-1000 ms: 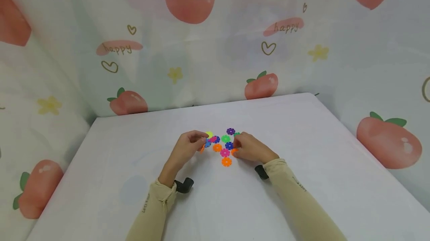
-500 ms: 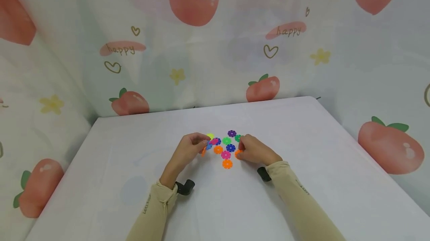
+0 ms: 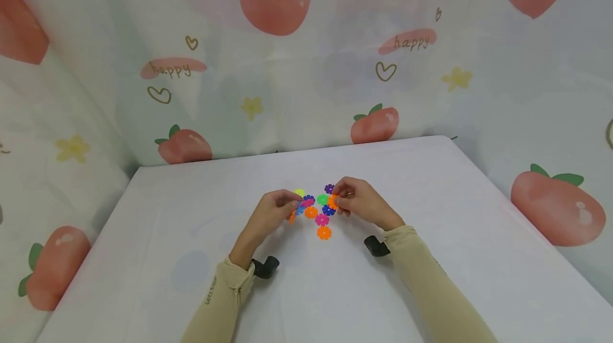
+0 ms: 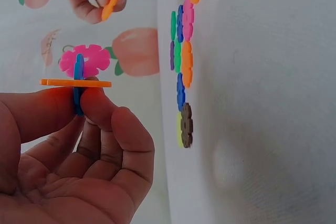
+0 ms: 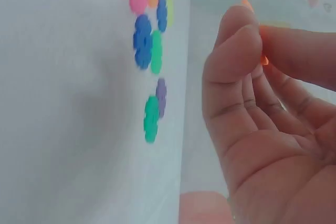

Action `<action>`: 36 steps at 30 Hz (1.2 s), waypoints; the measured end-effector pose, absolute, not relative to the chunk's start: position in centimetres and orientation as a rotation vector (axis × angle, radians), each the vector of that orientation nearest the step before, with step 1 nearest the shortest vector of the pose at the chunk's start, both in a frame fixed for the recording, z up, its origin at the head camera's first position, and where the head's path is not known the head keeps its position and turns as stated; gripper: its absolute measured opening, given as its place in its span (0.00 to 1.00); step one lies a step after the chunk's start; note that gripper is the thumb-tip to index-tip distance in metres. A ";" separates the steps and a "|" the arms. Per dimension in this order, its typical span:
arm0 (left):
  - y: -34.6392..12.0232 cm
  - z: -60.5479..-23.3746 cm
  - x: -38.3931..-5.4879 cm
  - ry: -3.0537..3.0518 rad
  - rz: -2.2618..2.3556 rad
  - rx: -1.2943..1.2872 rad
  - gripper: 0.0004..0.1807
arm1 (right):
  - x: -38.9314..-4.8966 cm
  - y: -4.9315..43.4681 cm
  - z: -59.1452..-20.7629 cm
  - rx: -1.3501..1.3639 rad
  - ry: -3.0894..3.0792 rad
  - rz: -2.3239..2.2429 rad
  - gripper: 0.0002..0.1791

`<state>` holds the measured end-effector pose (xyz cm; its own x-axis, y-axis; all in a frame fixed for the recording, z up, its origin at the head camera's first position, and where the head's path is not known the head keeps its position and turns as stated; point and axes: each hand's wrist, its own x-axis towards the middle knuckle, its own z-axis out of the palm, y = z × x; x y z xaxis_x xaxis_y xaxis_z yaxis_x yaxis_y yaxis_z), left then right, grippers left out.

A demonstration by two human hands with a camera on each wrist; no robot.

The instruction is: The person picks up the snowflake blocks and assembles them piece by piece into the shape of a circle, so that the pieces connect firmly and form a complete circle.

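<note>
My left hand (image 3: 273,215) pinches a small joined cluster of plastic snowflake discs above the table. In the left wrist view its thumb and forefinger hold the blue disc (image 4: 78,66), which is slotted with a flat orange disc (image 4: 76,83) and a pink disc (image 4: 89,60). My right hand (image 3: 361,202) pinches a single orange snowflake disc (image 4: 111,1) between thumb and forefinger, raised off the table and apart from the cluster. In the right wrist view that disc is mostly hidden by the fingertips.
Several loose discs lie flat on the white table (image 3: 191,300), among them a pink disc (image 3: 322,219), an orange disc (image 3: 324,233), a purple disc (image 3: 329,189) and a green disc (image 5: 151,119). A patterned curtain (image 3: 306,88) stands behind and at both sides.
My right hand has picked up the orange disc at the right of the loose pieces and lifted it up toward the left hand. The left hand has stayed nearly still with its cluster.
</note>
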<state>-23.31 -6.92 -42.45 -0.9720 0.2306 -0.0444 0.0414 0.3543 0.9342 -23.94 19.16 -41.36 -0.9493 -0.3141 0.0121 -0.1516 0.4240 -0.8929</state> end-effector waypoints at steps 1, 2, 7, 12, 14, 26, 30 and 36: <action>-6.9 -42.5 -23.3 2.440 1.677 0.253 0.09 | -23.9 19.1 -41.3 -0.408 2.497 -1.583 0.08; -6.8 -42.4 -23.3 2.439 1.672 0.259 0.09 | -23.9 19.0 -41.2 -0.404 2.475 -1.611 0.09; -6.4 -42.3 -23.1 2.431 1.660 0.300 0.09 | -23.9 18.9 -41.0 -0.407 2.410 -1.693 0.11; -6.0 -42.2 -23.0 2.453 1.654 0.333 0.09 | -23.8 18.4 -40.9 -0.416 2.388 -1.737 0.12; -5.9 -42.2 -22.9 2.459 1.658 0.339 0.08 | -23.7 18.2 -40.9 -0.411 2.368 -1.757 0.12; -5.6 -42.4 -22.6 2.507 1.684 0.364 0.08 | -23.2 17.2 -41.3 -0.400 2.323 -1.833 0.10; -5.5 -42.3 -22.5 2.554 1.699 0.326 0.08 | -23.1 16.5 -41.6 -0.404 2.319 -1.885 0.09; -5.5 -42.4 -22.7 2.551 1.710 0.298 0.07 | -23.1 15.7 -42.0 -0.407 2.371 -1.917 0.09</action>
